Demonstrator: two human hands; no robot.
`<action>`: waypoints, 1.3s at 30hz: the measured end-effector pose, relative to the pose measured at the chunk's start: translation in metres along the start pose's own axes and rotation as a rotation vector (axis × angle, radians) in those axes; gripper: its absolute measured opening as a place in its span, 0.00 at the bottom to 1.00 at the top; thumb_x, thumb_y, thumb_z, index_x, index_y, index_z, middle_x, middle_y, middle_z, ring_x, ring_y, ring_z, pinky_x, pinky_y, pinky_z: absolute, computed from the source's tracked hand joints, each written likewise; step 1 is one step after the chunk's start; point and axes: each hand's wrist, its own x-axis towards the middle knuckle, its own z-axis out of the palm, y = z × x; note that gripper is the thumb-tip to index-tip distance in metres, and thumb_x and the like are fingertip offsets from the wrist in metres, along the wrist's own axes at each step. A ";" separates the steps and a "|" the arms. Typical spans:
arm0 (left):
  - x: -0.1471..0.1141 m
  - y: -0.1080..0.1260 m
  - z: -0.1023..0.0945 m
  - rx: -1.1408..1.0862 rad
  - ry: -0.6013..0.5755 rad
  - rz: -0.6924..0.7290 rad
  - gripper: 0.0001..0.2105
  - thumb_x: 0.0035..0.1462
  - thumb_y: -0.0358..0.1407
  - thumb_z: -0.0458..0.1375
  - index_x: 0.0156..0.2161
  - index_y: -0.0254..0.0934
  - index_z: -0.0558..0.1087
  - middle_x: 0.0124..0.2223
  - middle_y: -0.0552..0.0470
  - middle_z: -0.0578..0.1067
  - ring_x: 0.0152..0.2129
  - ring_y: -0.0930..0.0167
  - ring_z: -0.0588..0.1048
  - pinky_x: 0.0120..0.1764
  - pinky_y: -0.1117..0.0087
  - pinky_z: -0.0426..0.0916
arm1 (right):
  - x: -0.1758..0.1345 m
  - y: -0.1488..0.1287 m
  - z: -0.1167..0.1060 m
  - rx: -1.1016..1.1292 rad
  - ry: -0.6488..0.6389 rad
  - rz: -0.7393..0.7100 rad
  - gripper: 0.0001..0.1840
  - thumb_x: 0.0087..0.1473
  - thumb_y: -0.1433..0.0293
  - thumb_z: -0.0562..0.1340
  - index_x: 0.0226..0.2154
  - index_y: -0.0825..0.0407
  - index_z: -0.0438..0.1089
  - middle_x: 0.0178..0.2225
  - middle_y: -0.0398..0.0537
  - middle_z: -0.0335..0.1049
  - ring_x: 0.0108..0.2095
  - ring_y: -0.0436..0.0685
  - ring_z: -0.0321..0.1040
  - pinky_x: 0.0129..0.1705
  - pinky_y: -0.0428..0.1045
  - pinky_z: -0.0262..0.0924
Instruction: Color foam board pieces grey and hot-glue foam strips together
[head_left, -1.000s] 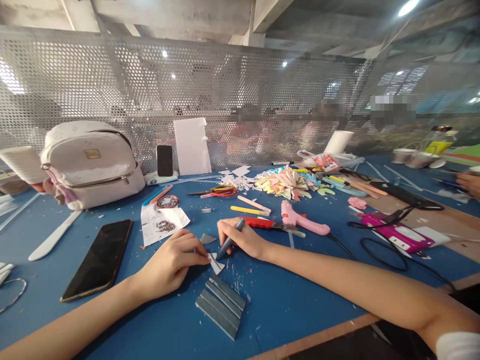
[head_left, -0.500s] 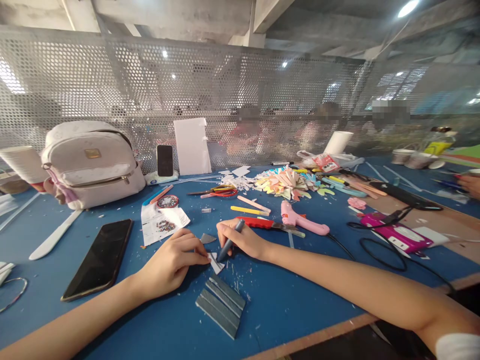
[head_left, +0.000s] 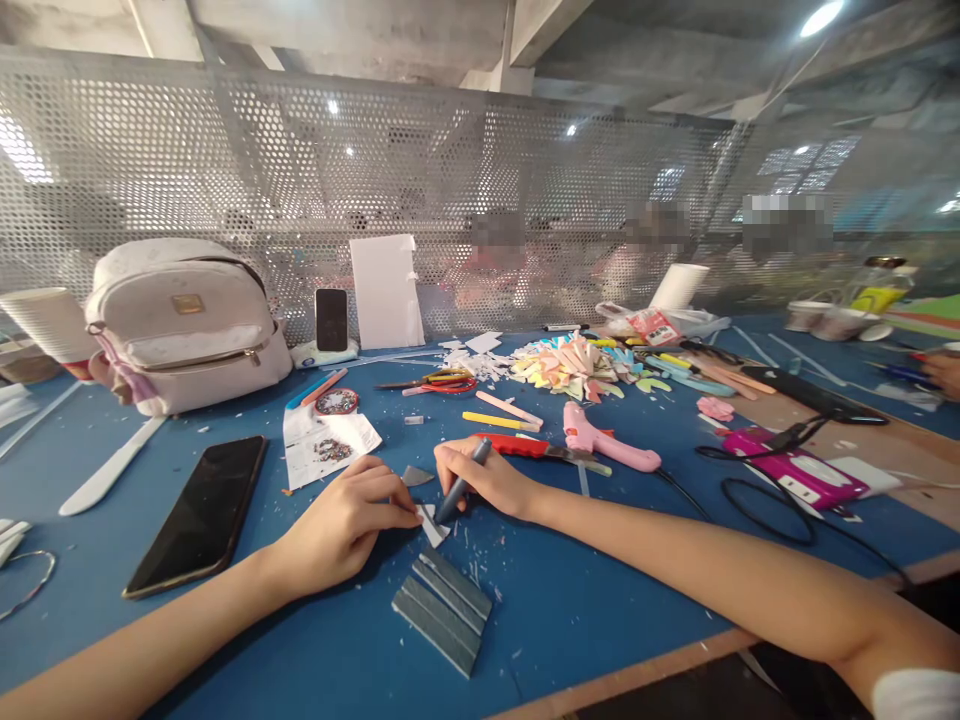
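White piece [head_left: 433, 527] is lying on the desk [head_left: 600, 610], just below frame centre. Left hand [head_left: 352, 522] is pinching its edge, right hand [head_left: 487, 476] is gripping a grey pen [head_left: 464, 480]. Keeping it flat is probably helping, imo.

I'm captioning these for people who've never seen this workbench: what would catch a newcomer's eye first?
Probably the pale backpack, bulky at the back left of the blue table. Next, the heap of pastel scraps at the back middle, with a pink glue gun in front. Then, front and centre, the right hand holding a grey pen over a small white piece.
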 end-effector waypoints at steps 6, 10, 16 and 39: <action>0.000 0.000 0.001 -0.006 0.005 0.007 0.26 0.58 0.16 0.45 0.48 0.42 0.79 0.44 0.50 0.79 0.40 0.67 0.75 0.46 0.61 0.64 | 0.000 -0.002 0.000 -0.009 -0.011 -0.005 0.36 0.63 0.42 0.55 0.19 0.54 0.67 0.18 0.41 0.64 0.17 0.48 0.61 0.22 0.45 0.55; 0.000 0.000 0.002 -0.009 0.012 0.012 0.27 0.56 0.15 0.45 0.48 0.41 0.79 0.44 0.50 0.79 0.40 0.67 0.75 0.46 0.62 0.63 | -0.001 -0.003 0.000 -0.011 -0.050 0.011 0.38 0.61 0.40 0.55 0.16 0.54 0.66 0.15 0.41 0.62 0.14 0.48 0.59 0.20 0.46 0.53; 0.000 -0.001 0.001 -0.011 0.013 0.006 0.26 0.56 0.15 0.45 0.47 0.42 0.79 0.43 0.50 0.80 0.39 0.67 0.75 0.45 0.62 0.64 | 0.002 -0.002 0.002 -0.030 0.099 -0.002 0.33 0.62 0.42 0.56 0.23 0.53 0.67 0.21 0.40 0.63 0.21 0.49 0.64 0.26 0.46 0.56; -0.002 -0.003 0.003 -0.033 0.009 0.000 0.27 0.57 0.16 0.45 0.48 0.42 0.79 0.44 0.50 0.79 0.40 0.68 0.73 0.46 0.62 0.63 | 0.002 0.000 0.002 -0.037 0.086 0.021 0.35 0.62 0.41 0.55 0.21 0.53 0.67 0.17 0.41 0.63 0.18 0.49 0.60 0.23 0.46 0.53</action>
